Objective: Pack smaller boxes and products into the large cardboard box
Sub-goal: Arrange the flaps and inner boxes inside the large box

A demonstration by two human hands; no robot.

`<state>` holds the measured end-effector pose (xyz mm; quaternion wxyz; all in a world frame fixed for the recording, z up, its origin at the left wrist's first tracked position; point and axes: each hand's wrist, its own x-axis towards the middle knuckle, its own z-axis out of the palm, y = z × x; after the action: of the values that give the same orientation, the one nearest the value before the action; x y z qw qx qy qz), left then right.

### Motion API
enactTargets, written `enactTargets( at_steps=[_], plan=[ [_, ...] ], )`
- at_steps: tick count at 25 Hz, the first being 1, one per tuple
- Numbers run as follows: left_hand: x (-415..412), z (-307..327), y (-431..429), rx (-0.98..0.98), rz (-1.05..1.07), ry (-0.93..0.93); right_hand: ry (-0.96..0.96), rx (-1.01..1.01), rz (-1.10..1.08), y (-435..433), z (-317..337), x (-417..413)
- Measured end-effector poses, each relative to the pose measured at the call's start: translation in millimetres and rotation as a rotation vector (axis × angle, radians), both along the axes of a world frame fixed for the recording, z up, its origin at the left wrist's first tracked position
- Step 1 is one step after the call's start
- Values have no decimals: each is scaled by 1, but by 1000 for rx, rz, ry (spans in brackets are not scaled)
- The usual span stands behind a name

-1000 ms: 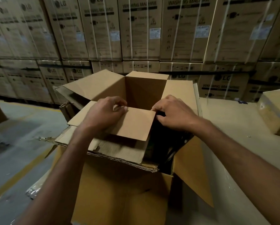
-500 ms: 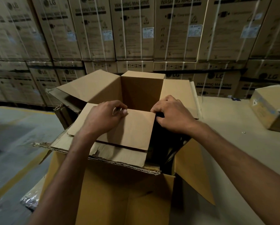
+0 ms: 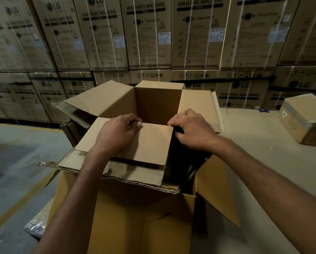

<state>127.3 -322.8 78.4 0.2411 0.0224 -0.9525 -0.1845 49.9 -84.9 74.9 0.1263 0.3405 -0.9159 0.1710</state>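
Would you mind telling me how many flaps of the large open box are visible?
3: left flap folded outward, far flap upright, right flap folded outward; a near flap may be hidden.

Single head-worn view, wide-angle, looking forward and steeply down from just above the large cardboard box (image 3: 142, 222). Very close: both forearms entering from the bottom edge, left hand (image 3: 117, 136) and right hand (image 3: 193, 131) near the frame's middle. Facing a wall of stacked washing machine cartons (image 3: 195, 33) across the top, bowed by the lens. Floor (image 3: 16, 171) at left, pale surface (image 3: 263, 162) at right. No second view to overlap.
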Motion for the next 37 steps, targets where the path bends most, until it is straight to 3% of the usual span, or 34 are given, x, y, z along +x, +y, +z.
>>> enactTargets(
  at_steps=[17,20,22,28,31,33,37],
  plan=[
    [8,11,0,-30,-38,-81,-135,-11,-1,3,8,-7],
    [14,17,1,9,-65,-36,-279,-183,58,7,19,-1],
    [21,24,8,66,-112,6,-263,-307,22,11,24,5],
    [25,40,46,-25,-242,29,51,-528,-415,34,17,16],
    [16,37,67,-103,-292,-63,-66,-536,-542,46,14,13],
    [8,34,77,-147,-299,-116,-153,-566,-556,50,16,13],
    [1,29,83,-190,-268,-172,-125,-767,-429,46,24,10]
  ],
)
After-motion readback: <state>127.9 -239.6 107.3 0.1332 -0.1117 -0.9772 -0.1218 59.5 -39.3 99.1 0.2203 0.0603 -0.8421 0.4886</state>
